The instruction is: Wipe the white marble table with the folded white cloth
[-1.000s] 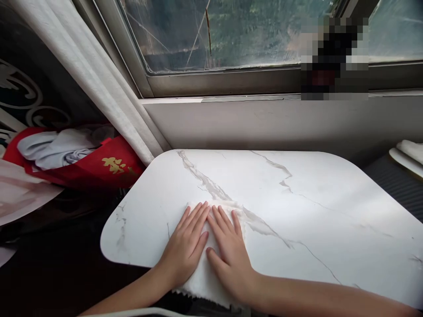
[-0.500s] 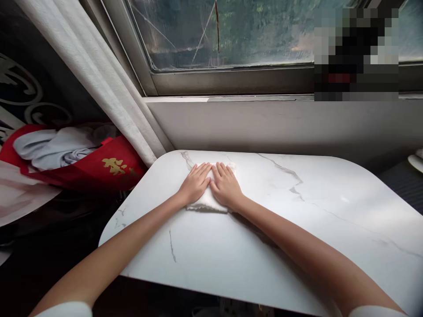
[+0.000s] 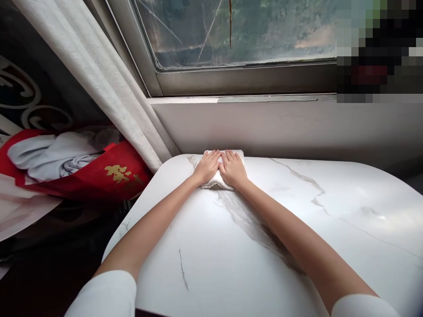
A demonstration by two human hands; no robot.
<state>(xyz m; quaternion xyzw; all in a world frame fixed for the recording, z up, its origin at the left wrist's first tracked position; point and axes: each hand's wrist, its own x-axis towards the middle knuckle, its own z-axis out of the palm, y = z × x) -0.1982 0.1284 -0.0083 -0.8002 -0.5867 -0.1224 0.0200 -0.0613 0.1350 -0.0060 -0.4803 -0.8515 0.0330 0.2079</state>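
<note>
near the middle of the frame, the left hand point(image 3: 207, 167) and the right hand point(image 3: 234, 168) lie flat and close together, fingers extended, pressed down on a white cloth point(image 3: 216, 181) rather than gripping it. the cloth sits at the far edge of a white, grey-veined table point(image 3: 214, 264), its far border reaching the pale wall point(image 3: 284, 127) side; whether it touches the wall i cannot tell. both arms stretch up from 2 white sleeves point(image 3: 105, 293) at the lower left and lower right. at the left, a red bag point(image 3: 82, 176) holds pale fabric point(image 3: 49, 149), beside a whitish curtain point(image 3: 95, 79). a window point(image 3: 264, 35) fills the upper middle.
</note>
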